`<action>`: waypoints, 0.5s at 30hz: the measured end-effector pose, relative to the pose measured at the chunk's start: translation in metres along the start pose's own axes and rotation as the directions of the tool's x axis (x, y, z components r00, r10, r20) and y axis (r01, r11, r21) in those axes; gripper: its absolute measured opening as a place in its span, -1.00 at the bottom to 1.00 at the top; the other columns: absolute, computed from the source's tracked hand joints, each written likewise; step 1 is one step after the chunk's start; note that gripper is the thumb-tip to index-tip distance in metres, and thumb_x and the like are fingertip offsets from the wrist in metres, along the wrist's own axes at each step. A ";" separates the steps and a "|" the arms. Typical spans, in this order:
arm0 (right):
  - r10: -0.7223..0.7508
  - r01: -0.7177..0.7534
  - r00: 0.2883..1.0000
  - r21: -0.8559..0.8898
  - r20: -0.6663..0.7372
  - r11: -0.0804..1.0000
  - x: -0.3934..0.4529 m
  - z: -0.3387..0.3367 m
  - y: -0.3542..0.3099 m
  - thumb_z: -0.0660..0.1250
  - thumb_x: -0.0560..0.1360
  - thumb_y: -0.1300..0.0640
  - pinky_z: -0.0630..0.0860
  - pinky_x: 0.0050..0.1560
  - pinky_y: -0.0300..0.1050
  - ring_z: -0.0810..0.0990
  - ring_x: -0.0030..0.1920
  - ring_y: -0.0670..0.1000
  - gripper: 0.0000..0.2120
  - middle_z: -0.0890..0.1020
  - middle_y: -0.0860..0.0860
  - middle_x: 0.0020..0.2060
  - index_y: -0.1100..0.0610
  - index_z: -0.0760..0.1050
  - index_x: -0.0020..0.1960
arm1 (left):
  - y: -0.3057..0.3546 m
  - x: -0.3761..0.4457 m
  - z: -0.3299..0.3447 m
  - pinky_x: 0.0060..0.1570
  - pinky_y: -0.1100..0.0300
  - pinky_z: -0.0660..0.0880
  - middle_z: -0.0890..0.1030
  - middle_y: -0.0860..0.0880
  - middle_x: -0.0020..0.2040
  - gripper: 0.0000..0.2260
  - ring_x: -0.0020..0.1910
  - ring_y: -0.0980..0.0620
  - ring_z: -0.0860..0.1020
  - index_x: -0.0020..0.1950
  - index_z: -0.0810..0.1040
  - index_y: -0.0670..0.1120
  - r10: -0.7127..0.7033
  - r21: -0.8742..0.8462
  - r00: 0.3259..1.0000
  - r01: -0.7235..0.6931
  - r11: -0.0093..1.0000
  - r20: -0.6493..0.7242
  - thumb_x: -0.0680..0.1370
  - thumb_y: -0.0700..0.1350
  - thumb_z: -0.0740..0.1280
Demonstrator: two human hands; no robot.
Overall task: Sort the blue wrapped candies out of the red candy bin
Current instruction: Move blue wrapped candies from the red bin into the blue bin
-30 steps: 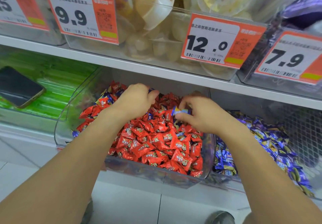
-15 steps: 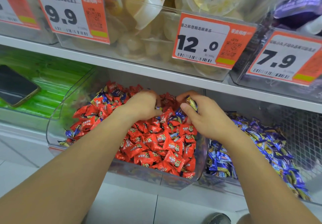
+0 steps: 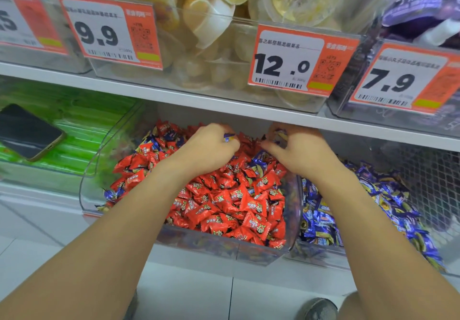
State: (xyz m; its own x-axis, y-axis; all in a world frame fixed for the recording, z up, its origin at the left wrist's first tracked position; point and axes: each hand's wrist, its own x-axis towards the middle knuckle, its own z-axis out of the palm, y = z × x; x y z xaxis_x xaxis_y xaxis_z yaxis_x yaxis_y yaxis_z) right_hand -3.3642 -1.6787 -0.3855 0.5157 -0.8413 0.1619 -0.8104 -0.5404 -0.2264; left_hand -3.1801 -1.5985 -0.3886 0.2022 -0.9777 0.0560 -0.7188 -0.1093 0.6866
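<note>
Both hands grip blue candies: my left hand [image 3: 209, 150] pinches one [image 3: 229, 137], my right hand [image 3: 296, 150] several [image 3: 280, 134]; I should keep red ones [image 3: 239, 200] out.

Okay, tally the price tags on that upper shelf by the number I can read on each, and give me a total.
Price tag reading 9.9: 1
Price tag reading 12.0: 1
Price tag reading 7.9: 1
Price tag cut off at the left edge, number not fully readable: 1
Total: 4
</note>
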 end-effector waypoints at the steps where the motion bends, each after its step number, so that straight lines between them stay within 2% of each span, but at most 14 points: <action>1: -0.023 0.027 0.999 -0.077 0.041 0.997 0.004 0.003 -0.001 0.33 0.49 -0.24 0.53 -0.03 -0.09 0.60 -0.01 0.11 -0.63 0.64 0.03 -0.04 0.02 0.56 0.12 | -0.001 0.003 0.003 -0.28 0.10 0.48 0.61 -0.10 -0.26 -0.80 -0.27 -0.13 0.57 -0.11 0.55 -0.09 0.003 0.000 1.000 -0.003 1.000 -0.007 0.56 -0.01 0.24; 4: -0.093 0.112 0.993 -0.309 0.076 0.945 0.013 0.010 -0.009 0.43 0.38 -0.25 0.37 -0.12 -0.15 0.57 0.02 0.13 -0.66 0.61 0.06 -0.03 -0.04 0.57 0.01 | -0.001 0.015 0.021 -0.15 0.01 0.50 0.61 -0.14 -0.23 -0.63 -0.16 -0.20 0.57 -0.17 0.55 -0.15 0.117 0.122 0.991 -0.108 0.987 -0.069 0.59 0.13 0.21; 6: -0.098 0.138 0.988 -0.394 0.120 0.909 0.018 0.011 -0.011 0.42 0.31 -0.37 0.31 -0.15 -0.14 0.56 -0.04 0.12 -0.59 0.57 0.04 -0.12 -0.05 0.48 -0.16 | -0.001 0.021 0.032 -0.06 0.00 0.52 0.66 -0.13 -0.13 -0.64 -0.07 -0.18 0.60 -0.07 0.62 -0.09 0.155 0.152 0.986 -0.145 0.978 -0.060 0.55 0.19 0.27; 7: -0.089 0.145 0.985 -0.432 0.148 0.890 0.020 0.011 -0.011 0.41 0.28 -0.43 0.32 -0.16 -0.13 0.54 -0.09 0.11 -0.53 0.52 0.03 -0.17 -0.05 0.43 -0.19 | -0.002 0.024 0.035 -0.04 0.01 0.53 0.68 -0.11 -0.09 -0.67 -0.05 -0.15 0.60 -0.03 0.64 -0.06 0.145 0.148 0.989 -0.141 0.979 -0.018 0.51 0.20 0.32; 9: -0.064 0.165 0.973 -0.478 0.220 0.863 0.022 0.011 -0.011 0.41 0.22 -0.47 0.40 -0.13 -0.12 0.52 -0.12 0.08 -0.43 0.52 0.00 -0.17 0.01 0.48 -0.15 | -0.006 0.028 0.039 0.02 0.04 0.54 0.68 -0.04 -0.02 -0.67 0.00 -0.08 0.61 0.02 0.66 -0.01 0.117 0.202 0.983 -0.144 0.969 0.138 0.44 0.21 0.41; 12: -0.057 0.208 0.933 -0.401 0.356 0.892 0.026 0.008 -0.010 0.50 0.27 -0.34 0.53 -0.03 -0.13 0.59 -0.02 0.06 -0.51 0.63 -0.03 -0.01 -0.03 0.64 0.04 | -0.011 0.030 0.039 0.11 0.02 0.53 0.66 -0.03 0.12 -0.59 0.09 -0.05 0.59 0.16 0.64 0.01 0.085 0.314 0.954 -0.178 0.933 0.289 0.40 0.18 0.47; 15: -0.066 0.210 0.888 -0.273 0.455 0.939 0.025 0.007 -0.008 0.54 0.36 -0.15 0.46 -0.01 -0.18 0.57 0.04 0.01 -0.66 0.62 -0.09 0.08 -0.06 0.64 0.08 | -0.011 0.030 0.035 0.02 0.07 0.56 0.67 -0.03 0.01 -0.72 -0.04 -0.03 0.61 0.09 0.67 0.01 0.068 0.317 0.949 -0.170 0.933 0.308 0.41 0.06 0.49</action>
State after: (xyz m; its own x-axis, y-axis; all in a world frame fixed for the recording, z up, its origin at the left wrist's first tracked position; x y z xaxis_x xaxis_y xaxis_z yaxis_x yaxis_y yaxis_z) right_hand -3.3424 -1.6955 -0.3866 0.6380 -0.7179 -0.2785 -0.7286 -0.6799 0.0835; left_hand -3.1895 -1.6327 -0.4194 -0.0620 -0.9904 -0.1238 -0.9158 0.0071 0.4016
